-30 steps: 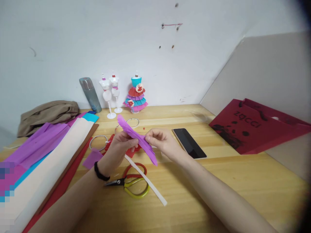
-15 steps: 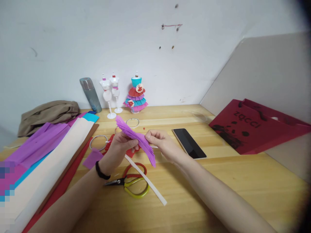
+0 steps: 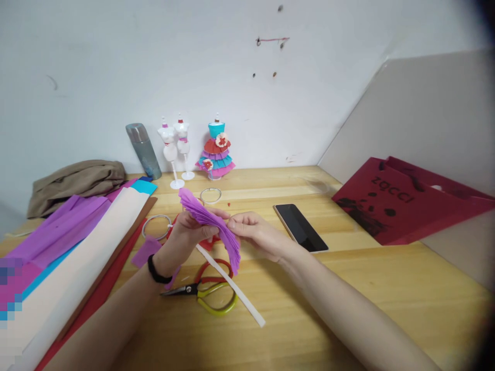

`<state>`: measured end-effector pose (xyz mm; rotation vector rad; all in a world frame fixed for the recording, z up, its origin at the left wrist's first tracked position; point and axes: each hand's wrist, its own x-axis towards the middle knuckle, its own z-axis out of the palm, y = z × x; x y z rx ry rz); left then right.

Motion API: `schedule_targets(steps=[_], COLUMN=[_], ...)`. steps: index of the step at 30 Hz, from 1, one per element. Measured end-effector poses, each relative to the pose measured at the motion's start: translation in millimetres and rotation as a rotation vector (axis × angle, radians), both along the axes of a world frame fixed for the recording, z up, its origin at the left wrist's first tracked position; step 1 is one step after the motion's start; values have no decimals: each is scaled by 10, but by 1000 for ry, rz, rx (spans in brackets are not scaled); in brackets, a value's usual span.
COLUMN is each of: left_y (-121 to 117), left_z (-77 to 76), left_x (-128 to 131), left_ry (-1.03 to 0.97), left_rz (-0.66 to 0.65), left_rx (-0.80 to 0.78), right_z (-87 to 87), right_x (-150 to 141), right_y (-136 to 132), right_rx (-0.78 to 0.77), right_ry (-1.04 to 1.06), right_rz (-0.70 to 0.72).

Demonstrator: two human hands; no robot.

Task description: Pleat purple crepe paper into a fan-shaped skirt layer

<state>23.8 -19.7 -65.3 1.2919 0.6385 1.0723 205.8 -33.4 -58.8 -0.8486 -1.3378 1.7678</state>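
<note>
A pleated strip of purple crepe paper (image 3: 228, 238) fans out between my hands above the table. My left hand (image 3: 191, 234) pinches it near its middle, thumb on the near side. My right hand (image 3: 253, 232) has thumb and forefinger closed at the paper's right edge, around the middle of its length. Below lie scissors (image 3: 191, 289) with one red and one yellow handle. A narrow white paper strip (image 3: 247, 304) crosses over their handles. Purple paper scraps (image 3: 146, 251) and red pieces, partly hidden by my left hand, lie behind it.
Stacked coloured crepe paper sheets (image 3: 83, 232) cover the left side. Behind stand a thermos (image 3: 145, 152), two white mini mannequins (image 3: 170, 149) and a ruffled paper dress on a mannequin (image 3: 216, 149). Metal rings (image 3: 211, 195), a phone (image 3: 300, 228) and a red bag (image 3: 406, 206) are also there.
The pleated paper has turned steeper, its lower end shifting left and its pleats bunching closer. My left hand has moved slightly left; my right fingers have shifted slightly left and down along the edge.
</note>
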Motion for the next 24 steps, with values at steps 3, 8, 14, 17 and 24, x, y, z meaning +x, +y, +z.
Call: schedule_targets(steps=[3,8,14,17,24], left_y=[-2,-5,-5,13,-14], left_z=[0,-24,6,14,-10], left_x=[-4,12,29,39,115], left_ry=[20,-15,-51,-69,-48], left_rz=[-12,-14,2,40,147], left_rx=[-6,-24,-56,-45,-62], right_z=[2,0,-22,-2,2], right_x=[-1,-11,14,58,-16], right_y=[-5,-10,33,66,-41], right_rx=[21,69,163,281,596], right_ry=[-43,-96,-214,-248,-458], right_rz=[31,5,-63,-276,-472])
